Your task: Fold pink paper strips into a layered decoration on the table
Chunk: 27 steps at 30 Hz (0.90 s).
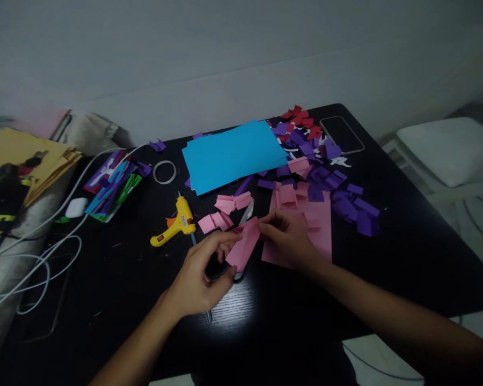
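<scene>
A strip of pink paper (244, 244) with crease lines is held up between both hands, over the black table. My left hand (204, 273) grips its lower left part between thumb and fingers. At its upper right end, my right hand (286, 235) pinches the strip. Behind it lie scissors (247, 211), whose blades show; most of their handle is hidden. Folded pink paper pieces (225, 203) rest just beyond the left hand. Under the right hand lies a pink sheet (324, 241) with more folded pink pieces (287, 195) on it.
A yellow glue gun (177, 222) lies left of my hands. Blue sheets (235, 155) and a roll of tape (165, 172) are farther back. Purple paper pieces (356, 209) and red scraps (300, 115) pile up at right, near a phone-like outline (342, 134). White cables (44, 257) cross the left side.
</scene>
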### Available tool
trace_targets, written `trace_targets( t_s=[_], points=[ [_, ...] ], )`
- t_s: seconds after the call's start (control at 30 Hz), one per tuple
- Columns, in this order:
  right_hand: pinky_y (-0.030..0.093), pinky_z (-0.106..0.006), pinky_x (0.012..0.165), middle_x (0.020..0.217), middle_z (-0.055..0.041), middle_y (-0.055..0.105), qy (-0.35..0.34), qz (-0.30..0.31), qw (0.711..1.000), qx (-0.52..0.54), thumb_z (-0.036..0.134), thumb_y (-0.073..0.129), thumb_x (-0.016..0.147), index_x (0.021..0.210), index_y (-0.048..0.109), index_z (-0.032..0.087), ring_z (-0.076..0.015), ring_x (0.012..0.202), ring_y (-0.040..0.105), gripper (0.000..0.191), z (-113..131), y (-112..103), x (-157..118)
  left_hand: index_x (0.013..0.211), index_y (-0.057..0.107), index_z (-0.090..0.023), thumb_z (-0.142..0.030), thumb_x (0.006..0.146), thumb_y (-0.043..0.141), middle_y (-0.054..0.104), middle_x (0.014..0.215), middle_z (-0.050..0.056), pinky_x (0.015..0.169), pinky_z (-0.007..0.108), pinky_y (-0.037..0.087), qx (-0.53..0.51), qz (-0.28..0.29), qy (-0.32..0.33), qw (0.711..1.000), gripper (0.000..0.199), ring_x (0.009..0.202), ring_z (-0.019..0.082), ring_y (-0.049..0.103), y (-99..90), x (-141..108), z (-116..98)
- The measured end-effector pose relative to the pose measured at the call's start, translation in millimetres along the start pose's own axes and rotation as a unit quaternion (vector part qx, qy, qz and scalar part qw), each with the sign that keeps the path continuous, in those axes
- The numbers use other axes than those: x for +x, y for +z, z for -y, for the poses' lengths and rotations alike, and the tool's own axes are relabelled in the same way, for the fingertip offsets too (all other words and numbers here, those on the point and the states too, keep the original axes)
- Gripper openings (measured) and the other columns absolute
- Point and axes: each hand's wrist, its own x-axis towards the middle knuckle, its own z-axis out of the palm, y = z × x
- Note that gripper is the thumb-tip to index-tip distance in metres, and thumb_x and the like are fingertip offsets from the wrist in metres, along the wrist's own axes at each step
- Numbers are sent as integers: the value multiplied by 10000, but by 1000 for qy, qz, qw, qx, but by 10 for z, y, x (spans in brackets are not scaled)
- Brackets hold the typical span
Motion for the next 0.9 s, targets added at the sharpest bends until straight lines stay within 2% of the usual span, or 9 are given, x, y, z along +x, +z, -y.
trace_targets(
  t_s=[0.3, 0.47, 0.6, 0.73, 0.9],
  points=[
    [626, -375, 769, 789, -8, 672, 3, 20, 1000, 10, 371, 821, 734, 762, 622, 204, -180, 756, 677, 261, -6, 18, -12, 1247, 620, -214, -106, 867, 604, 666, 936, 43, 718, 315, 522, 5, -18, -10, 1000, 396, 858, 201, 631, 0, -11, 6],
    [614, -354, 734, 813, -20, 679, -29, 37, 999, -26, 329, 789, 769, 819, 634, 199, -182, 753, 684, 208, 14, 16, -43, 1232, 630, -214, -115, 911, 604, 693, 985, 40, 727, 295, 523, 19, -38, -13, 999, 337, 811, 168, 633, 8, 4, 23],
    [606, -332, 731, 840, -18, 678, -34, 53, 998, -29, 296, 773, 765, 870, 620, 204, -176, 772, 686, 207, 2, 18, -54, 1248, 623, -221, -115, 917, 629, 706, 1066, 56, 758, 301, 532, 57, -37, 10, 998, 348, 874, 179, 652, 0, 9, 31],
    [564, -283, 708, 871, -4, 659, -54, 46, 997, -38, 230, 760, 740, 920, 573, 217, -155, 797, 666, 259, 10, 41, -83, 1219, 629, -216, -102, 924, 624, 707, 1083, 62, 803, 315, 537, 71, -41, 17, 996, 316, 944, 195, 662, -6, 22, 41],
    [476, -247, 607, 758, 40, 572, -79, 47, 992, -86, 233, 722, 780, 835, 495, 231, -120, 662, 566, 233, 49, 57, -123, 1113, 649, -199, -127, 942, 622, 698, 1012, 67, 812, 336, 537, 75, -63, 27, 995, 188, 951, 209, 659, 11, 24, 67]
  ],
)
